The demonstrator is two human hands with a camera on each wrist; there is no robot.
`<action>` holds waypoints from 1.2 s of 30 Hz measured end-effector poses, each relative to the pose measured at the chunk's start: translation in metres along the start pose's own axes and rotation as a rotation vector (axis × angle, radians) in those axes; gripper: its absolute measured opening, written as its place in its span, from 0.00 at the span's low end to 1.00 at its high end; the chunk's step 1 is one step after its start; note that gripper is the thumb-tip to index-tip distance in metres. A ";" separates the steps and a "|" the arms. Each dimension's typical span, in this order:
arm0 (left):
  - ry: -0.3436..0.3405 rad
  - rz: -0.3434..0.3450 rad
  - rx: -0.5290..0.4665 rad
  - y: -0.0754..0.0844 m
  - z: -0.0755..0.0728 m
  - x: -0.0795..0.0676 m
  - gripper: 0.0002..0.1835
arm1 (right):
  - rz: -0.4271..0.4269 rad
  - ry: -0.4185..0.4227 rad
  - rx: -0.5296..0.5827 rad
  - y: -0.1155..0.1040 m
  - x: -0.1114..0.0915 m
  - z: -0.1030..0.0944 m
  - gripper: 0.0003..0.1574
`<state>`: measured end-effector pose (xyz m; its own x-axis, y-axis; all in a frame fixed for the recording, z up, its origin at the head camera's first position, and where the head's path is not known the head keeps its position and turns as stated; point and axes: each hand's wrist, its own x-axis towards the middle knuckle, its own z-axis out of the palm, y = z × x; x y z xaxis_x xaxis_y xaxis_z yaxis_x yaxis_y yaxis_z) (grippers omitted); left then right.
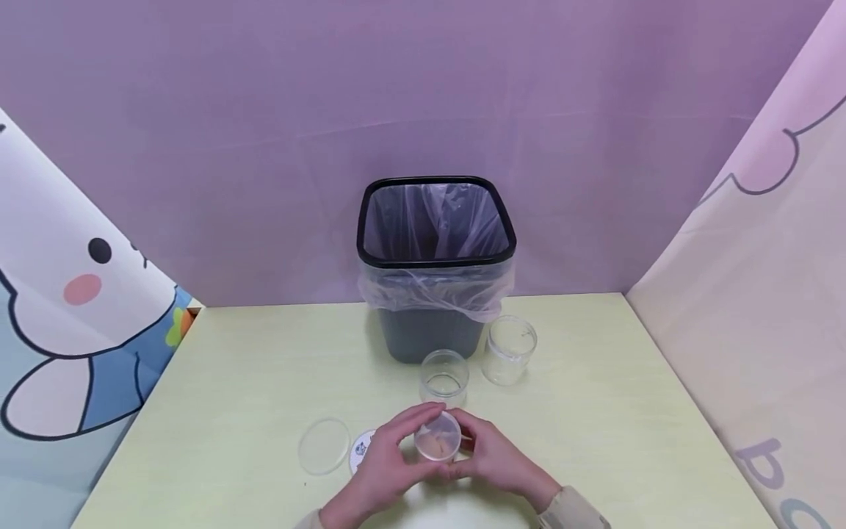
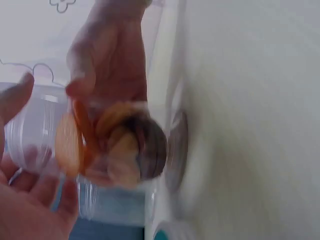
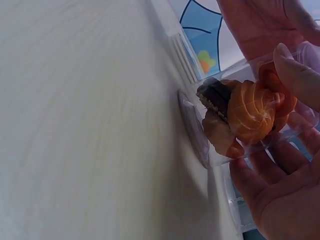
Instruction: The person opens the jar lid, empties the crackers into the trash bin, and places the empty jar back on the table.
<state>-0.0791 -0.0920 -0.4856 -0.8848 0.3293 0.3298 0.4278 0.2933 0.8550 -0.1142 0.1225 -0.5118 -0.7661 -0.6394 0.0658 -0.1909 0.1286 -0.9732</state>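
Between my two hands stands a clear plastic jar (image 1: 438,438), with small orange and brown pieces inside. Up close in the right wrist view, one of these is an orange swirled piece (image 3: 251,111) like a pastry, beside a dark brown piece (image 3: 215,96). My left hand (image 1: 390,463) grips the jar from the left, thumb near, fingers at the far side of its rim. From the right, my right hand (image 1: 492,457) holds it with thumb and curled fingers. In the left wrist view the jar's wall (image 2: 107,177) shows its contents low inside, close over the table.
Behind the hands stand two more clear jars, one near (image 1: 444,376) and one farther right (image 1: 507,353). A grey bin (image 1: 429,334) with a bag liner is at the back. Left of the hands lie a clear round lid (image 1: 324,447) and a white printed disc (image 1: 360,448), partly hidden.
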 end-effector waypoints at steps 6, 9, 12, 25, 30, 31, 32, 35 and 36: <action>0.097 -0.043 0.010 0.006 0.010 -0.006 0.40 | 0.000 -0.001 -0.016 0.001 0.001 0.000 0.43; 0.089 -0.042 -0.006 0.005 0.009 -0.006 0.40 | 0.001 0.000 -0.017 0.001 0.001 0.000 0.43; 0.043 -0.008 -0.037 0.001 0.003 -0.004 0.39 | 0.001 -0.003 -0.012 0.000 0.001 0.000 0.43; -0.487 0.138 -0.225 -0.026 -0.041 0.038 0.34 | 0.019 -0.002 0.010 -0.001 0.000 -0.001 0.55; -0.603 0.164 -0.235 -0.030 -0.043 0.051 0.39 | 0.026 0.002 0.024 0.000 -0.001 -0.001 0.55; -0.610 0.172 -0.231 -0.031 -0.043 0.052 0.40 | 0.025 0.002 0.027 0.000 -0.001 -0.001 0.54; -0.611 0.182 -0.225 -0.031 -0.043 0.053 0.40 | 0.026 0.002 0.030 0.001 -0.001 -0.001 0.53; -0.597 0.166 -0.231 -0.032 -0.042 0.052 0.39 | 0.023 0.003 0.030 0.002 0.000 -0.001 0.52; -0.585 0.157 -0.234 -0.032 -0.041 0.051 0.38 | 0.022 0.003 0.029 0.002 0.000 -0.002 0.52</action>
<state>-0.1455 -0.1216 -0.4799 -0.5400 0.8063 0.2416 0.4336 0.0205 0.9009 -0.1153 0.1240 -0.5133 -0.7720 -0.6340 0.0449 -0.1563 0.1210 -0.9803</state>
